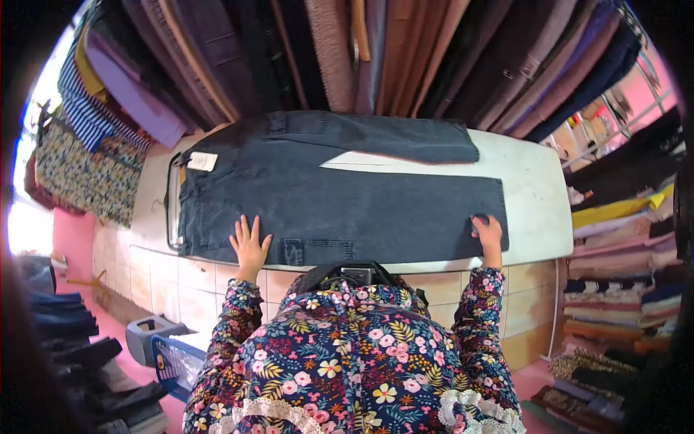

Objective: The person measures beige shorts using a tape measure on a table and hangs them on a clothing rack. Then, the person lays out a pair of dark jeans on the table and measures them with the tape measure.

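Note:
Dark grey trousers (pixel 361 199) lie spread sideways on a white table, waist at the left and both legs reaching right. My left hand (pixel 251 247) rests flat on the near edge by the waist, fingers spread. Over the hem of the nearer leg, my right hand (pixel 488 235) has its fingers curled round something small and dark; whether it is bunched cloth or a separate item cannot be told. A white tag (pixel 202 160) lies at the waistband, beside a dark hanger (pixel 172 206).
Hanging garments (pixel 332 58) line the table's far side. The white table (pixel 538 195) has rounded ends. Folded clothes (pixel 614 264) are stacked at the right, and more (pixel 69 318) at the left. A blue basket (pixel 173 365) and a grey stool-like item (pixel 144 338) stand lower left.

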The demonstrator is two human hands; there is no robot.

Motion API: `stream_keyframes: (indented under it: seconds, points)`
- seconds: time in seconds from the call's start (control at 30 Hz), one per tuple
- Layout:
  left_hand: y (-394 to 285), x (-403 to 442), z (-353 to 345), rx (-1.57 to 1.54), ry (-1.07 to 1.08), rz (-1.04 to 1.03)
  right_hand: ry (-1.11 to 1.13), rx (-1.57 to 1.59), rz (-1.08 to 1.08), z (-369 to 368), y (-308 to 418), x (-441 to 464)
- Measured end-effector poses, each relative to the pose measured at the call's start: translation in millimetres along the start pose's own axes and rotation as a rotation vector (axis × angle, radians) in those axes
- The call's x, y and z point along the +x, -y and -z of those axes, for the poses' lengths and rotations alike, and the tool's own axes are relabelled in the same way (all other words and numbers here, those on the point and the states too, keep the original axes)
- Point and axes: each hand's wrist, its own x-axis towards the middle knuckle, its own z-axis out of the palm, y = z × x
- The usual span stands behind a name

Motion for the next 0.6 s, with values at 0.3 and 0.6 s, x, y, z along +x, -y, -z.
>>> stream_keyframes:
  seconds: [0.3, 0.6]
  points:
    - [-10, 35, 26, -0.155, -0.116, -0.14, 0.191, 0.313, -0.174, 23, 19, -83]
    - [-58, 155, 50, -0.287, -0.075, -0.717, 0.409, 0.639, -0.167, -121, 76, -172]
